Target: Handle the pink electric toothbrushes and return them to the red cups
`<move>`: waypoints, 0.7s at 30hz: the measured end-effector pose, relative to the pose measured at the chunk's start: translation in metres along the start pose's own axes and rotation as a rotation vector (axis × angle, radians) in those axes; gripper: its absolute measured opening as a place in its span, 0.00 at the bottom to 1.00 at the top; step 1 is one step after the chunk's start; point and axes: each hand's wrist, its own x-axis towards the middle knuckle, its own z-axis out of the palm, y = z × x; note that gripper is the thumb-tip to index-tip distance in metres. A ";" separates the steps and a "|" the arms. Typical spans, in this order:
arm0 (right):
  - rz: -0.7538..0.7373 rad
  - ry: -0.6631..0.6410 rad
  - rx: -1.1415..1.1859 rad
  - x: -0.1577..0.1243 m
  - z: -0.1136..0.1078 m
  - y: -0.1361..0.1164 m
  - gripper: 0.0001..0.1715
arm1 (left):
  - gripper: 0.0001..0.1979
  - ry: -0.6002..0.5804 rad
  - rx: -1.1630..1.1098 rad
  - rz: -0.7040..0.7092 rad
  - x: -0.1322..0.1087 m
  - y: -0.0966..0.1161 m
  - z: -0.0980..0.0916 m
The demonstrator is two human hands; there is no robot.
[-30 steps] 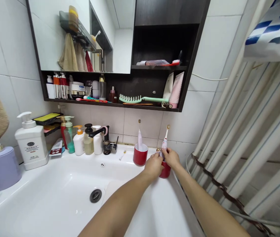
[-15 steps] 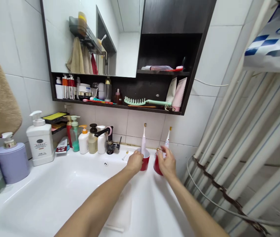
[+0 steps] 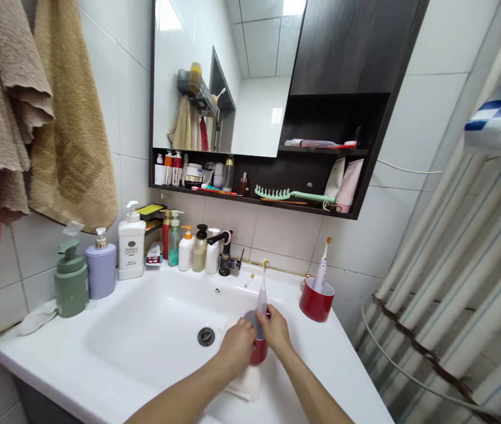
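My left hand (image 3: 238,344) grips a red cup (image 3: 259,352) with a pale inside, holding it over the right part of the sink. An electric toothbrush (image 3: 262,296) with a pale pink handle stands up out of this cup. At the cup's right rim, my right hand (image 3: 278,331) has its fingers closed around the lower handle of the toothbrush; the fingertips are partly hidden. Under the cup lies a white cloth (image 3: 246,386). A second red cup (image 3: 316,301), holding another electric toothbrush (image 3: 321,272), stands on the counter to the right.
The white sink (image 3: 144,330) has a dark drain (image 3: 206,336) and a black faucet (image 3: 228,259). Several pump bottles line the back and left edge, among them a purple bottle (image 3: 100,271). A small brush head (image 3: 250,279) lies behind the sink. White pipes (image 3: 427,282) run along the right.
My left hand has brought its cup with the toothbrush nearer, over the sink. My right hand has left the other cup and come to this one. The view has shifted left.
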 end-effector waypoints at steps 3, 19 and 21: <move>-0.012 0.035 0.031 -0.003 -0.003 -0.013 0.12 | 0.13 0.014 -0.013 -0.028 -0.004 -0.004 0.005; 0.026 -0.259 0.229 -0.052 -0.028 -0.023 0.21 | 0.12 0.266 -1.665 -0.273 0.029 0.001 -0.018; 0.082 -0.396 0.278 -0.051 -0.024 -0.021 0.20 | 0.09 0.324 -1.757 -0.345 0.030 -0.003 -0.015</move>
